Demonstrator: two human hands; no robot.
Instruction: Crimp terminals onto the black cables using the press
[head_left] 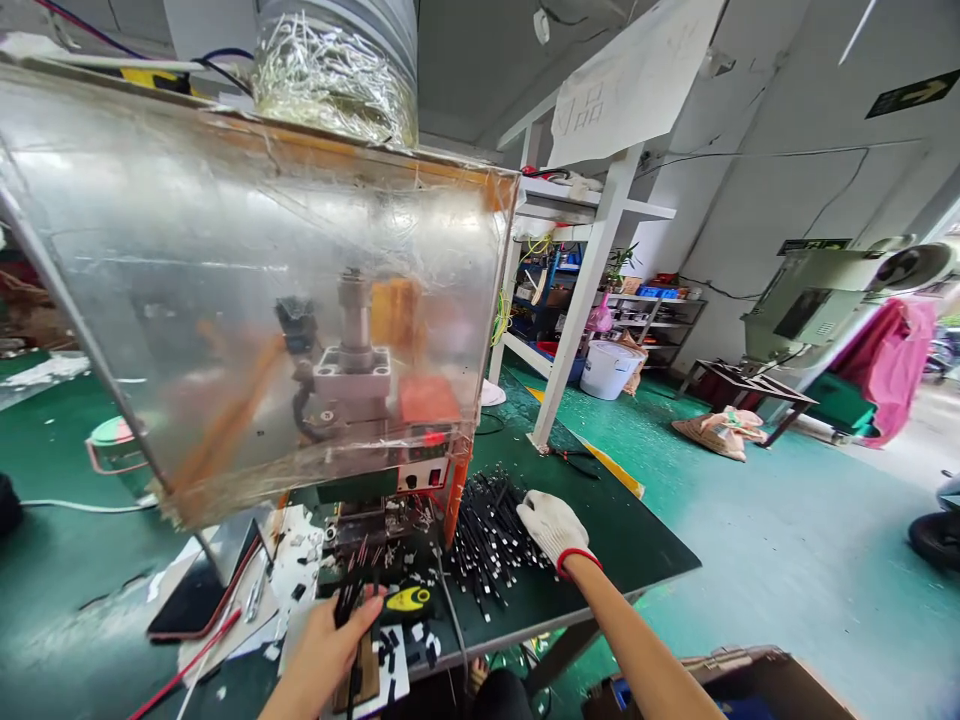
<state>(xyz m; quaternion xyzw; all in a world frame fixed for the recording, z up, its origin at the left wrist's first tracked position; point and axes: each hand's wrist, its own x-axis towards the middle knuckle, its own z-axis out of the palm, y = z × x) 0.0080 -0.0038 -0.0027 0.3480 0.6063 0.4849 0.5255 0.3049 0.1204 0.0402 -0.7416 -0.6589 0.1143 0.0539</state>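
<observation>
My bare left hand is near the bench's front edge, pinched on a small bunch of thin black rods that points up toward the press. My right hand, in a white knit glove with a red cuff, rests fingers down on a heap of the same black rods at the right of the machine. What lies under its fingers is hidden. A small press with a red-lit control box stands behind a clear plastic hood.
A yellow and black tool lies next to my left hand among paper scraps. A dark phone and a red wire lie at the left. The bench's front right corner drops to green floor. A white post, shelves and a bucket stand beyond.
</observation>
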